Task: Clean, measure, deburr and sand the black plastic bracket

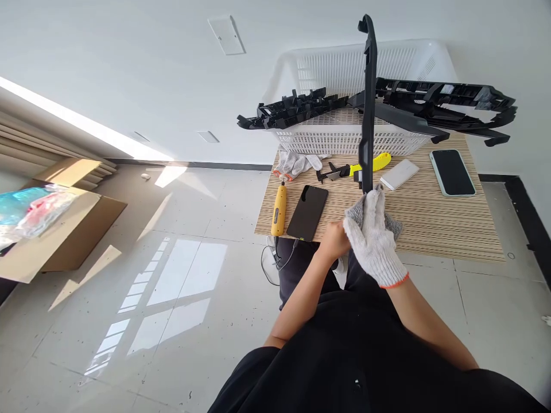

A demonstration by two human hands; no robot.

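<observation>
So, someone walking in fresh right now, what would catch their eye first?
Probably the long black piece, standing tall above the gloved right grip, with grey cloth under the glove. Next, the big white basket at the back of the table, with dark plastic parts jutting past both its sides. Then the bright yellow tool near the table's left edge.

Table [451,229]: dark phone [307,213] at left, cable [295,245] on its near edge, yellow tool [279,210] just left of it, loose glove [297,165] behind them. White slab [399,174] right of middle, second phone [452,172] farther right, light-edged. Floor [215,344], far left: open carton [97,229] with plastic bags [45,212] on top, curtain [26,132] behind it. White hatch [226,35] on the wall [129,57], sun patches [170,176] on the floor
</observation>
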